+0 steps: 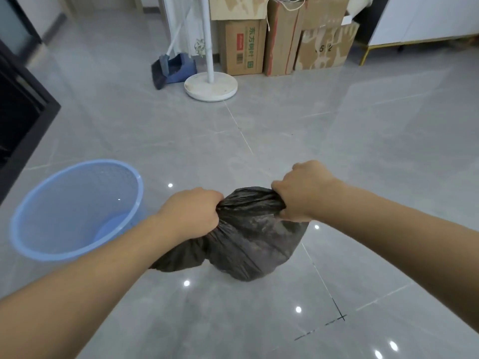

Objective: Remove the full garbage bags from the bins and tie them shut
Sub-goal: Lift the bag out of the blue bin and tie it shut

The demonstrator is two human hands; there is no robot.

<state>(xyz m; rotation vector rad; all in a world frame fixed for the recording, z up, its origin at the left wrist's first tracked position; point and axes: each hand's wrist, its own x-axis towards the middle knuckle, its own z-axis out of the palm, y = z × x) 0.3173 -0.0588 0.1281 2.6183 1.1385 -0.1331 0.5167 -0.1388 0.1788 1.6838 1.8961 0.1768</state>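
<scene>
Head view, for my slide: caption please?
Both hands, left and right, grip a black garbage bag beside an unlined blue bin.

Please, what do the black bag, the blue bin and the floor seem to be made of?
Bag: thin plastic film, slightly glossy; it gathers in fine wrinkles where both hands grip it.
Bin: probably rigid plastic, pale blue and slightly translucent, with a perforated mesh wall and a smooth rim.
Floor: likely polished ceramic or stone tile, grey and marbled; it shows grout lines and mirrors the ceiling lights.
</scene>
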